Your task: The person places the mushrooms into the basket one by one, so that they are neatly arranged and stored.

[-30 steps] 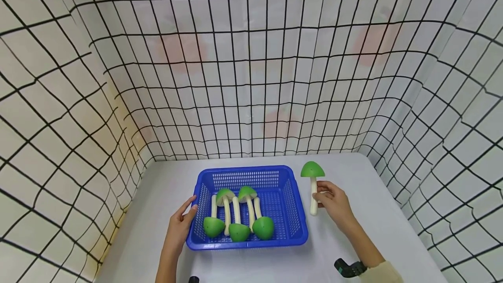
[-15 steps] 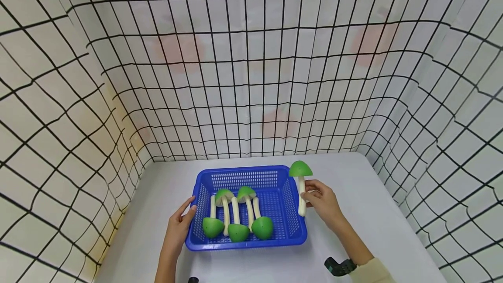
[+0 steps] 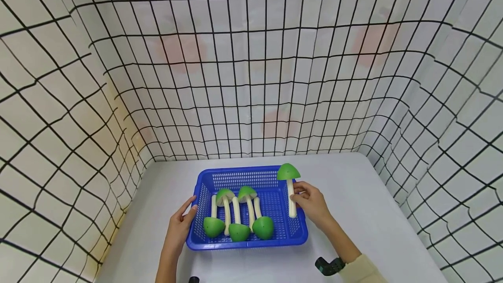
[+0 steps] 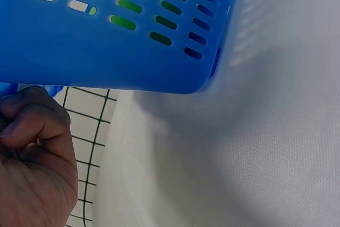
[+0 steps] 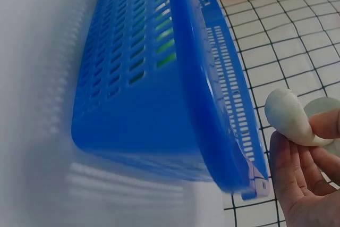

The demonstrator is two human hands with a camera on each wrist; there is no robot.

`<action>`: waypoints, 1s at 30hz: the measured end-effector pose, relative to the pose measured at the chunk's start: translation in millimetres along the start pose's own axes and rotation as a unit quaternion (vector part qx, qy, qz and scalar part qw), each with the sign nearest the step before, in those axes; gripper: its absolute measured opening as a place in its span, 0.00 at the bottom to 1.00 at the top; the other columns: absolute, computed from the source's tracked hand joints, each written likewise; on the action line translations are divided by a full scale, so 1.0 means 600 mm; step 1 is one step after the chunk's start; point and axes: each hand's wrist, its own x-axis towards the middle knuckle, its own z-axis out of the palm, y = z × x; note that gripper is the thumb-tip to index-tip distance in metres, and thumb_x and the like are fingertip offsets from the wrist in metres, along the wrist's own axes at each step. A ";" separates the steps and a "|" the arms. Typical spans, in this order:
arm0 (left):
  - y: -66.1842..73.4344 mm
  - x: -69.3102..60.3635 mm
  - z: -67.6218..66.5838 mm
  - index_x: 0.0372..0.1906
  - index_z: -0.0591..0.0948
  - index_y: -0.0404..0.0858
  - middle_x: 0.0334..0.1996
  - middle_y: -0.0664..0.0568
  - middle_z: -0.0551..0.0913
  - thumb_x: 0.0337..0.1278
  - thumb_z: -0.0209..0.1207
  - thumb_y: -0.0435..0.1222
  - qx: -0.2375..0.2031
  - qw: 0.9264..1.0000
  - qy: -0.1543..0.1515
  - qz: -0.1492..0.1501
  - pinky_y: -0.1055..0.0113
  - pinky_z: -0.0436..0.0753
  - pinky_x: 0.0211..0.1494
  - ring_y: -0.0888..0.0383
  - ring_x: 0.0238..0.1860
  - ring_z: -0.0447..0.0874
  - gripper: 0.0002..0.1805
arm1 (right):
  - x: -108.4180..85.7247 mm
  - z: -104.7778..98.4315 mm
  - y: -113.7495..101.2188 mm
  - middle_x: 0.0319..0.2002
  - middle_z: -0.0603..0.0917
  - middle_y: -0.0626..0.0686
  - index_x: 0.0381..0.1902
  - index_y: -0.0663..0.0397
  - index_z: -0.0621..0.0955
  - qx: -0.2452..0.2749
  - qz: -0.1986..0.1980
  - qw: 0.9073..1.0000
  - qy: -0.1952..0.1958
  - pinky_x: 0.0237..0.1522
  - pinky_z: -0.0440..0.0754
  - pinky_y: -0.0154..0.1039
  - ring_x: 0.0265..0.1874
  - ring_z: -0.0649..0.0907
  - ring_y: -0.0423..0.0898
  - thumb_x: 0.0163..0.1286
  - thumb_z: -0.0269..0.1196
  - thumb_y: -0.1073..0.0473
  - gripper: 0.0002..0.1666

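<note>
Held upright by its white stem is a toy mushroom (image 3: 288,173) with a green cap; my right hand (image 3: 314,204) pinches the stem between thumb and fingers. The mushroom is over the right rim of a blue plastic basket (image 3: 247,244). In the right wrist view the pale stem end (image 5: 287,115) shows between the fingers, above the basket's side. My left hand (image 3: 178,226) grips the basket's left rim; its curled fingers (image 4: 37,123) show in the left wrist view. Several similar mushrooms (image 3: 239,232) lie in a row inside the basket, caps alternating between front and back.
The basket stands on a white-covered table (image 3: 334,165). White walls with a black grid (image 3: 251,73) enclose the back and both sides. A dark device (image 3: 329,266) is strapped to the right wrist.
My right hand has moved left with the mushroom, from beside the basket to over its right rim. The left hand, the basket and the mushrooms in it have stayed in place.
</note>
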 end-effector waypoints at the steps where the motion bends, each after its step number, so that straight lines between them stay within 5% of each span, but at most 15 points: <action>1: 0.000 0.000 0.000 0.75 0.72 0.56 0.55 0.35 0.86 0.70 0.57 0.59 -0.001 1.000 0.002 -0.001 0.65 0.87 0.40 0.52 0.40 0.89 0.32 | 0.001 0.003 0.001 0.49 0.82 0.60 0.61 0.65 0.79 -0.004 0.001 1.000 0.001 0.38 0.89 0.42 0.36 0.84 0.44 0.71 0.65 0.65 0.22; 16: -0.001 0.000 0.002 0.75 0.72 0.54 0.58 0.32 0.84 0.71 0.57 0.59 -0.001 1.000 0.003 0.007 0.64 0.88 0.41 0.50 0.43 0.90 0.32 | 0.013 0.040 0.005 0.48 0.84 0.58 0.59 0.62 0.80 -0.053 -0.005 0.999 -0.007 0.38 0.83 0.33 0.38 0.83 0.44 0.70 0.64 0.64 0.20; 30: 0.000 -0.001 0.000 0.76 0.71 0.54 0.59 0.32 0.83 0.71 0.56 0.60 0.008 1.000 -0.001 0.010 0.59 0.89 0.45 0.49 0.46 0.90 0.33 | 0.018 0.075 0.004 0.50 0.83 0.57 0.60 0.61 0.79 -0.065 -0.003 0.998 -0.017 0.39 0.86 0.38 0.42 0.83 0.46 0.72 0.61 0.65 0.20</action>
